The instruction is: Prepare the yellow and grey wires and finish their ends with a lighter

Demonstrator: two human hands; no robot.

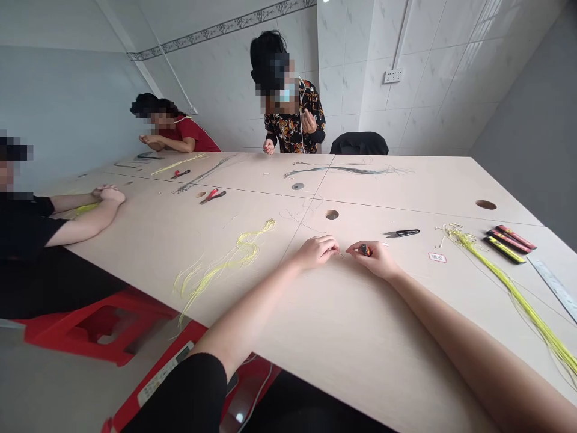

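Note:
My left hand (317, 249) rests on the wooden table (342, 337) with its fingers pinched together on something too small to name, perhaps a thin thread. A few centimetres to its right, my right hand (375, 257) is closed round a small orange and black object (365, 249). Black thread snips (402, 233) lie just behind my right hand. A small white label (437, 257) lies to the right of that hand. A bundle of yellow cords (518, 297) stretches along the table's right side. Loose yellow cords (225, 261) lie to the left.
Dark flat packets (509, 240) and a metal ruler (554, 285) lie at the far right. Red-handled pliers (211, 195) and grey cords (347, 171) lie farther back. Three other people sit or stand around the table. Red stools (99, 325) stand at the left.

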